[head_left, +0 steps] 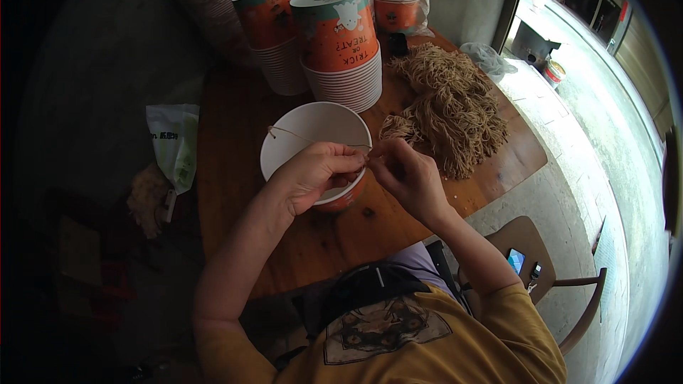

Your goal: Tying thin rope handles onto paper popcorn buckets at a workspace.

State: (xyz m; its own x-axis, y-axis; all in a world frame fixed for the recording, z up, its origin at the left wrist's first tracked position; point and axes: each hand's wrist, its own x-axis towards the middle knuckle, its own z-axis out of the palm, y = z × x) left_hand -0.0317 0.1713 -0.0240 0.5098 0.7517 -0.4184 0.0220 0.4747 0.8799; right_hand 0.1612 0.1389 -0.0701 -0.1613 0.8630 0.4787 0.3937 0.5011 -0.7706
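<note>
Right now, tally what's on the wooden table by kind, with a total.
Open paper bucket, under both hands: 1
Stacks of orange paper buckets: 3
Twine strung across the open bucket: 1
Heap of tan twine: 1
Clear plastic bag: 1
Total: 7

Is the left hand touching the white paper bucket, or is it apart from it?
Touching. In the head view the left hand lies over the near rim of the white paper bucket, with no gap visible, while its fingertips pinch the string.
</note>
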